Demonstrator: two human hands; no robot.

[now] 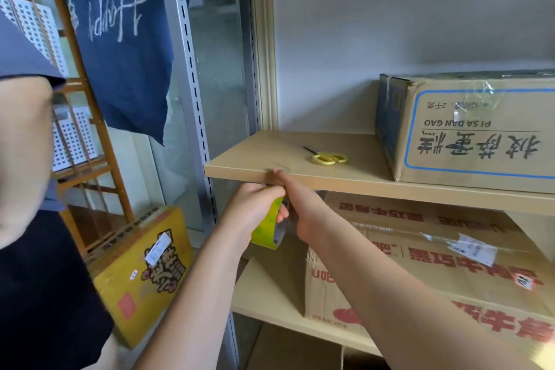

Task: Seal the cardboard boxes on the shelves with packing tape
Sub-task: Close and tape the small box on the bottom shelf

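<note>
My left hand grips a yellow-green roll of packing tape just below the front edge of the middle shelf. My right hand is beside the roll, fingers at the shelf edge, apparently pinching the tape's free end. A cardboard box with blue-framed print stands on the middle shelf at right. A larger cardboard box with red print lies on the lower shelf under my right forearm. Yellow-handled scissors lie on the middle shelf.
A yellow cardboard box leans at the lower left beside a wooden rack. A dark blue cloth hangs from the grey metal upright. White perforated baskets sit in the rack.
</note>
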